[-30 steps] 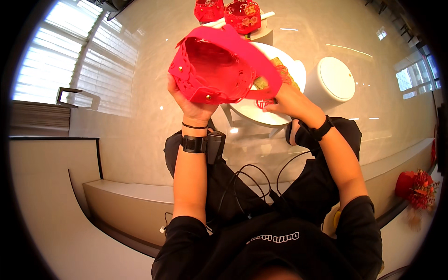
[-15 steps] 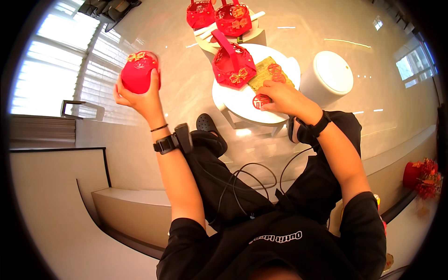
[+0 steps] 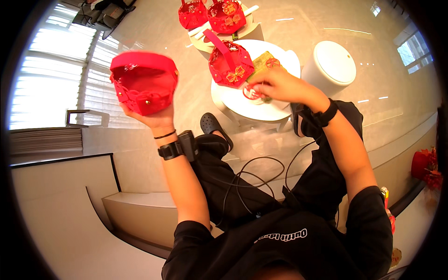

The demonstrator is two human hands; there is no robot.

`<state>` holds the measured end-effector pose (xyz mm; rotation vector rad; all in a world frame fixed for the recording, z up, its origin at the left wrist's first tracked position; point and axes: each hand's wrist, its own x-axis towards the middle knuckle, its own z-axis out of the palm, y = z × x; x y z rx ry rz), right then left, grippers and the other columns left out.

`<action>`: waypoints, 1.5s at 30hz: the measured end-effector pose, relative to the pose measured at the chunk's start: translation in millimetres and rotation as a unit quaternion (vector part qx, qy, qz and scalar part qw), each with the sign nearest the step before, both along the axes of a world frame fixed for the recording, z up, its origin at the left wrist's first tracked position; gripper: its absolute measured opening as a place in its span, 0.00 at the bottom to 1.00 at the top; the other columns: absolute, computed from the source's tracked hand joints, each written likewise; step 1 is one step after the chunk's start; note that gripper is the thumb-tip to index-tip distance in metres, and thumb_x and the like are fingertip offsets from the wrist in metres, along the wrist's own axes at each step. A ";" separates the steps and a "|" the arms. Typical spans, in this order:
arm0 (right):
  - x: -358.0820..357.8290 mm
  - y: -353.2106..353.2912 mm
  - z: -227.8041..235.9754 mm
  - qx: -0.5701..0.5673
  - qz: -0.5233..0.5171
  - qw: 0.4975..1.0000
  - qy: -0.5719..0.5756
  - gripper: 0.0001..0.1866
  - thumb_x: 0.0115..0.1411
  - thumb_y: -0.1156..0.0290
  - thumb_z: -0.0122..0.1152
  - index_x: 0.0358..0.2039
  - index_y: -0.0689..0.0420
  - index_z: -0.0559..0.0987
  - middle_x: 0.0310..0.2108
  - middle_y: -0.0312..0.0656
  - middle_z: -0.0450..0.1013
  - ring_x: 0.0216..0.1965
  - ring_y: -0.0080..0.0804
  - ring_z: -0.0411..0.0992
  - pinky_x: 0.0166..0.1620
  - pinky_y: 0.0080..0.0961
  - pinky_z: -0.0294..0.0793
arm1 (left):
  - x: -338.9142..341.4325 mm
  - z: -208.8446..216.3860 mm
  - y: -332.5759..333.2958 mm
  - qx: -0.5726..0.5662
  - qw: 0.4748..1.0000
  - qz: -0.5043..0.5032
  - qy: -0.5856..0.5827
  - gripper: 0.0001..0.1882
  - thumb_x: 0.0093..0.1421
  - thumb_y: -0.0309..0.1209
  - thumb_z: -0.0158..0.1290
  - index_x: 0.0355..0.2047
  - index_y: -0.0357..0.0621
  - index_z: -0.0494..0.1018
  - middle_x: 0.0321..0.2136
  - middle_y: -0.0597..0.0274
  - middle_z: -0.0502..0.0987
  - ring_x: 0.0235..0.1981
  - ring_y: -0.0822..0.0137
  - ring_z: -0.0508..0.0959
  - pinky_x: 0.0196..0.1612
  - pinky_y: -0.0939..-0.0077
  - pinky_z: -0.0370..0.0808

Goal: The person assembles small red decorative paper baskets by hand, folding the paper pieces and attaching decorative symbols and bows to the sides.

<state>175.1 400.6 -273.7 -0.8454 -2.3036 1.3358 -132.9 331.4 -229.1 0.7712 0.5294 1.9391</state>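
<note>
My left hand (image 3: 156,119) supports a red handled basket (image 3: 144,100) from beneath, its open top and handle facing me. Over the round white table (image 3: 275,110) on the right, my right hand (image 3: 280,84) has its fingers pinched at the edge of a red round cutout (image 3: 251,92). A second red handled basket (image 3: 232,65) with a gold bow stands on the table, just left of that hand. Behind the fingers lies a yellow-green sheet (image 3: 261,67) with another red cutout (image 3: 272,62) on it, partly hidden by my hand.
Two more red baskets (image 3: 192,14) (image 3: 227,17) stand on a small table (image 3: 254,33) farther back. A white cylindrical stool (image 3: 332,63) is right of the round table. Dark cables (image 3: 261,158) trail across my legs. Red flowers (image 3: 431,163) stand at the far right.
My left hand has turned the basket, so its open top and handle now show instead of its closed side. My right hand has shifted slightly left and away with the cutout.
</note>
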 end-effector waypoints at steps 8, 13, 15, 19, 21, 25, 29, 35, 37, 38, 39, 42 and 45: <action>4.7 -6.4 54.2 -0.176 -0.055 0.952 0.244 0.15 0.61 0.73 0.59 0.48 0.64 0.76 0.29 0.42 0.78 0.29 0.22 0.75 0.37 0.19 0.76 | 40.5 -17.4 -4.8 -0.072 0.996 -0.044 -0.012 0.37 0.58 0.61 0.43 0.63 0.59 0.57 0.61 0.64 0.62 0.62 0.55 0.61 0.60 0.44 0.63; 0.1 -4.3 70.5 -0.107 -0.121 0.940 0.302 0.15 0.61 0.73 0.60 0.47 0.64 0.74 0.30 0.42 0.78 0.32 0.21 0.76 0.38 0.19 0.76 | 55.3 -28.3 -2.7 -0.112 0.993 -0.037 -0.012 0.36 0.61 0.60 0.40 0.64 0.55 0.57 0.63 0.63 0.60 0.63 0.54 0.60 0.62 0.46 0.61; -4.4 -3.3 77.7 -0.089 -0.107 0.941 0.309 0.14 0.60 0.72 0.61 0.46 0.63 0.76 0.32 0.43 0.78 0.33 0.21 0.77 0.38 0.20 0.77 | 54.4 -44.3 -4.0 -0.121 0.991 -0.042 0.036 0.34 0.64 0.56 0.40 0.65 0.53 0.53 0.64 0.59 0.57 0.64 0.54 0.58 0.63 0.45 0.61; -11.4 -15.9 70.0 0.151 -0.164 0.923 0.312 0.09 0.53 0.73 0.65 0.36 0.58 0.82 0.27 0.41 0.78 0.29 0.24 0.76 0.31 0.22 0.75 | 84.2 -35.8 -9.2 -0.147 0.982 -0.105 -0.062 0.35 0.65 0.54 0.39 0.67 0.51 0.50 0.66 0.58 0.53 0.66 0.53 0.55 0.65 0.48 0.57; -4.0 -22.6 82.1 0.257 -0.126 0.934 0.214 0.09 0.49 0.73 0.66 0.34 0.57 0.83 0.29 0.42 0.77 0.33 0.34 0.74 0.35 0.27 0.74 | 97.7 -31.4 -10.3 -0.173 0.976 -0.126 -0.046 0.36 0.65 0.58 0.36 0.66 0.50 0.51 0.65 0.57 0.56 0.64 0.52 0.58 0.64 0.51 0.60; 2.5 -41.6 105.1 0.409 -0.087 0.893 0.165 0.09 0.46 0.72 0.65 0.31 0.55 0.82 0.32 0.41 0.73 0.39 0.41 0.69 0.40 0.30 0.72 | 109.1 -36.6 -14.4 -0.180 0.975 -0.127 -0.024 0.38 0.64 0.59 0.35 0.66 0.47 0.52 0.63 0.56 0.57 0.63 0.52 0.59 0.63 0.51 0.61; 2.9 -56.0 126.7 0.417 -0.057 0.905 0.066 0.06 0.46 0.70 0.61 0.21 0.57 0.76 0.22 0.44 0.73 0.29 0.46 0.72 0.33 0.35 0.72 | 102.5 -35.8 -26.6 -0.147 0.981 -0.124 -0.037 0.39 0.64 0.60 0.33 0.66 0.46 0.51 0.64 0.54 0.56 0.64 0.51 0.58 0.63 0.49 0.60; -5.6 -87.8 162.7 0.410 -0.039 0.907 -0.089 0.07 0.47 0.68 0.61 0.27 0.55 0.78 0.24 0.45 0.75 0.27 0.45 0.75 0.29 0.36 0.73 | 118.5 -33.0 -45.2 -0.147 0.978 -0.135 -0.051 0.40 0.64 0.61 0.33 0.65 0.45 0.52 0.63 0.54 0.58 0.63 0.52 0.60 0.63 0.52 0.59; -7.3 -89.7 157.1 0.402 -0.006 0.912 -0.085 0.08 0.46 0.68 0.61 0.28 0.54 0.79 0.24 0.44 0.75 0.28 0.43 0.75 0.30 0.35 0.73 | 132.5 -27.4 -52.9 -0.161 0.967 -0.175 -0.093 0.38 0.63 0.61 0.35 0.66 0.50 0.51 0.63 0.57 0.58 0.63 0.52 0.59 0.63 0.49 0.59; -7.6 -89.2 154.6 0.365 0.028 0.929 -0.053 0.08 0.47 0.68 0.60 0.28 0.55 0.79 0.24 0.44 0.74 0.29 0.42 0.74 0.30 0.35 0.72 | 135.9 -29.9 -58.0 -0.162 0.963 -0.189 -0.104 0.37 0.63 0.61 0.36 0.66 0.53 0.52 0.63 0.59 0.59 0.63 0.54 0.60 0.62 0.48 0.60; -10.2 -87.3 146.9 0.352 0.040 0.935 -0.023 0.07 0.47 0.69 0.59 0.27 0.57 0.79 0.24 0.45 0.73 0.28 0.43 0.73 0.28 0.36 0.71 | 138.3 -31.3 -64.3 -0.163 0.950 -0.226 -0.140 0.37 0.63 0.61 0.36 0.66 0.55 0.52 0.62 0.60 0.60 0.63 0.54 0.60 0.61 0.46 0.61; -7.8 -99.5 142.2 0.297 0.023 0.954 -0.041 0.08 0.49 0.69 0.60 0.29 0.58 0.78 0.27 0.46 0.73 0.32 0.43 0.73 0.35 0.34 0.72 | 149.2 -34.5 -82.4 -0.138 0.941 -0.257 -0.169 0.34 0.64 0.58 0.36 0.65 0.56 0.54 0.62 0.61 0.60 0.63 0.53 0.61 0.61 0.45 0.62; -22.3 -102.7 140.1 0.339 0.024 0.923 -0.180 0.10 0.51 0.68 0.62 0.33 0.57 0.77 0.33 0.46 0.73 0.39 0.44 0.72 0.44 0.33 0.72 | 156.6 -31.9 -100.2 -0.139 0.919 -0.275 -0.245 0.31 0.66 0.55 0.36 0.64 0.55 0.56 0.62 0.62 0.61 0.62 0.53 0.61 0.60 0.44 0.63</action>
